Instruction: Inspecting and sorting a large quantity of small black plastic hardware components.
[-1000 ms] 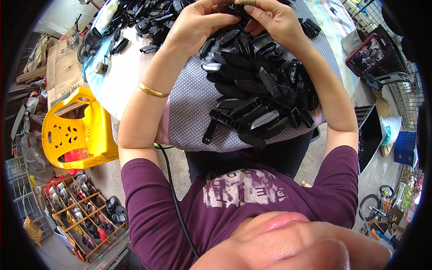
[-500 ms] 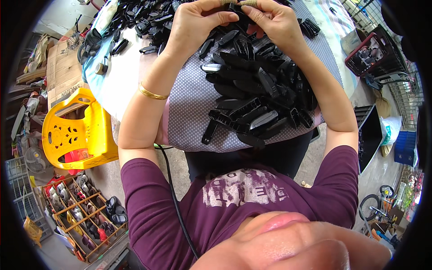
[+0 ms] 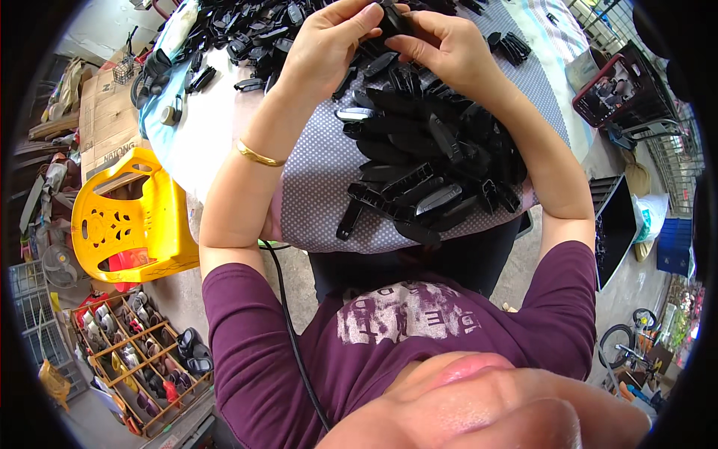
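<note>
Beyond the near black pile (image 3: 407, 142), your left hand (image 3: 329, 39) and right hand (image 3: 455, 49) flank a black piece (image 3: 394, 21) — which fingers clamp it, I can't tell.

Lettering in two spots. 10 o'clock: brown cardboard (image 3: 108, 112), one line of dark capitals (image 3: 120, 152) low on its face, slanting up rightward, legible. 5 o'clock: purple shirt (image 3: 258, 322), pale distressed block print (image 3: 407, 313), rows of capitals, partly broken up.
</note>
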Tool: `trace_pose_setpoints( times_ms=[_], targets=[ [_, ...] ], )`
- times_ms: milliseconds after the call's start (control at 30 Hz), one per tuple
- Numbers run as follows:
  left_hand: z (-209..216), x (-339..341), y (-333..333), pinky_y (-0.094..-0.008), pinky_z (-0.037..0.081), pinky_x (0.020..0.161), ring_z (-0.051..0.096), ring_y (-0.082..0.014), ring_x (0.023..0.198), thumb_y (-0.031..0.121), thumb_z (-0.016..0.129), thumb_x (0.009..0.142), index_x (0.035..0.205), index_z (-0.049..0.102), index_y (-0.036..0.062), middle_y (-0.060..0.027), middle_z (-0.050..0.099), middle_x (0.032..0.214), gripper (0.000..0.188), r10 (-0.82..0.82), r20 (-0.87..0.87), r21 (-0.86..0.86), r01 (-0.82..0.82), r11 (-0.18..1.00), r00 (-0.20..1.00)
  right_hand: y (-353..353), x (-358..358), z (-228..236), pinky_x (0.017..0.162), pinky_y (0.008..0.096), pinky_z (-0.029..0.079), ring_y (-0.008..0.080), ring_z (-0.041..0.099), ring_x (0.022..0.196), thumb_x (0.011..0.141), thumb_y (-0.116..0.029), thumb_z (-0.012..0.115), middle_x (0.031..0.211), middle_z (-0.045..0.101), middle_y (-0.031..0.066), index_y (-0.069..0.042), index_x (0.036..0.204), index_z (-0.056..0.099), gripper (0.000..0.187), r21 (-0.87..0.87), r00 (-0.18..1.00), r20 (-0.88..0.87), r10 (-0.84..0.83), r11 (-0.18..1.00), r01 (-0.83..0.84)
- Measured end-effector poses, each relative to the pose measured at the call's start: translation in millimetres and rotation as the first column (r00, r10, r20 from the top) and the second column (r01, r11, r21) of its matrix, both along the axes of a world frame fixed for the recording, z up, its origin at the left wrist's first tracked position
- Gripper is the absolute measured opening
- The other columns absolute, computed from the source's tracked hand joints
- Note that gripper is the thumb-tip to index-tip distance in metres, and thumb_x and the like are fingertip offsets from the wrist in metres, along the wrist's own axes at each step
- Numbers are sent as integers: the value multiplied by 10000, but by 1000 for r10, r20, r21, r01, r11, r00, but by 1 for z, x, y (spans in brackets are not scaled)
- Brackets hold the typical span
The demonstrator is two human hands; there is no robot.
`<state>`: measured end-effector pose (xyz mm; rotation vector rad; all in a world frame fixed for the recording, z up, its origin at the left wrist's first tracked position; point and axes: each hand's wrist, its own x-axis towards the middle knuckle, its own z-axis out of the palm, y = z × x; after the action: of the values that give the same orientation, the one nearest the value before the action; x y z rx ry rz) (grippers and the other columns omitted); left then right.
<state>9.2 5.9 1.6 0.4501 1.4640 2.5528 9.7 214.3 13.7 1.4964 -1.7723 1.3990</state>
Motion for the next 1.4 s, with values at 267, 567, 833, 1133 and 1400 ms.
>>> trace_pose_setpoints(
  times_ms=[267,567,833,1133,1400],
  targets=[
    [9,20,4,-301,549,978,696,-194,1069,-23,615,998,1241,689,-29,-119,731,1170,254,7,-213,-45,-16,999,977,4,9,1,658,306,537,252,694,726,883,-149,806,864,721,124,10,1037,721,237,128,896,-207,-393,897,423],
    [24,34,9,-306,574,858,704,-184,980,61,741,902,1242,691,27,-105,736,1075,345,-9,-424,-399,-178,900,906,48,-16,42,796,314,552,201,707,877,881,-132,774,955,741,132,7,1101,733,263,648,907,250,-338,755,103],
    [40,42,5,-294,568,963,717,-175,1050,86,716,962,1370,636,26,-121,746,1110,420,-385,-475,-770,-162,617,791,49,-35,-6,901,399,530,295,659,999,784,-162,809,988,713,116,-29,1073,723,329,751,890,-237,-390,507,422],
    [0,73,11,-467,392,1161,473,-395,1396,302,682,960,1399,595,71,-210,537,1474,503,-391,-596,-803,-516,298,701,73,-8,-2,908,344,551,243,695,1041,939,-121,659,1127,727,144,4,1238,685,325,779,942,277,-190,618,-104],
    [-3,131,33,-489,396,1151,467,-428,1360,445,717,898,1388,564,39,-168,584,1408,654,-383,-659,-752,-565,340,647,100,65,-28,1097,396,446,303,599,1296,1053,-309,528,1371,655,151,13,1259,678,411,471,898,411,-156,880,-63]
  ],
)
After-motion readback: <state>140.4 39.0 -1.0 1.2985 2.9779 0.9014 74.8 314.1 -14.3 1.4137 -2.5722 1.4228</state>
